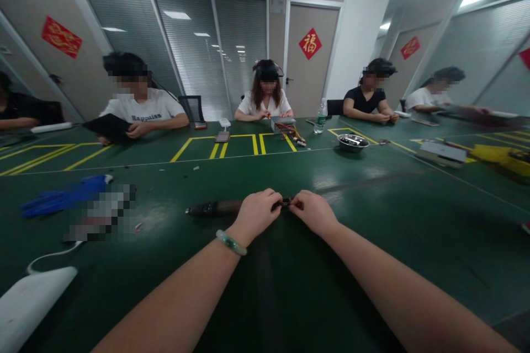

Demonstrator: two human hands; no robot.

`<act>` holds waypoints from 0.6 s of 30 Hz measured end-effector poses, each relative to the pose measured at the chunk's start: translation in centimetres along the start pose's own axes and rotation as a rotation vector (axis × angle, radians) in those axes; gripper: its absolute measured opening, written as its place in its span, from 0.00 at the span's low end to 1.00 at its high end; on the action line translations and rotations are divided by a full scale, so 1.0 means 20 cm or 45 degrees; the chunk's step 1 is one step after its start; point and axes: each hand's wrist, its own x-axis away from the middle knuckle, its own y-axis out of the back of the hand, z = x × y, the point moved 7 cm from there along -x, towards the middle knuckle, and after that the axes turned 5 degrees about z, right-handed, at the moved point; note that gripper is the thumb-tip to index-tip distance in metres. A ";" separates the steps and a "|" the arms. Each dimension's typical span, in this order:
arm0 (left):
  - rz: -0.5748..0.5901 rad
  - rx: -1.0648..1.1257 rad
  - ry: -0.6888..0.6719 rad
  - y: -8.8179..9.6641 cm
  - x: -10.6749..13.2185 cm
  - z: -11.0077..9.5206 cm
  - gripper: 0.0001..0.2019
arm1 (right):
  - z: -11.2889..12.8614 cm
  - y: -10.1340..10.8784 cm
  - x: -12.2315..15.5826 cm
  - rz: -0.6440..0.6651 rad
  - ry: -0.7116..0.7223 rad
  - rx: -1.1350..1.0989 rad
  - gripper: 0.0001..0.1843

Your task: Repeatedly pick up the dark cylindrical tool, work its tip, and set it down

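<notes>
My left hand point(257, 214) and my right hand point(318, 213) meet over the middle of the green table. The fingers of both are closed in a pinch on a small dark part point(285, 203), too small to name. Beside my left hand lies a dark cylindrical tool point(211, 208), which looks like an electric screwdriver, its tip pointing left. My left hand hides its right end, so I cannot tell whether the small part joins it.
At left lie blue gloves point(66, 196), a blurred-out flat object point(101, 212) on a white cable, and a white device point(35, 303). Farther off are a metal bowl point(353, 143), a water bottle point(321, 116) and a metal box with wires point(281, 123). Several people sit opposite.
</notes>
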 end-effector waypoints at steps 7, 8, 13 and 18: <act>0.012 0.005 0.005 0.01 0.00 0.00 0.06 | 0.01 0.00 0.00 0.000 0.049 -0.049 0.04; 0.016 0.006 0.010 0.01 0.00 0.00 0.06 | 0.01 0.00 0.00 -0.010 0.052 -0.054 0.04; 0.005 0.021 -0.004 0.02 0.01 -0.01 0.06 | 0.02 0.00 -0.01 -0.056 0.082 -0.058 0.05; 0.034 0.030 0.017 0.02 0.01 0.00 0.06 | 0.03 -0.01 -0.02 -0.047 0.106 -0.031 0.05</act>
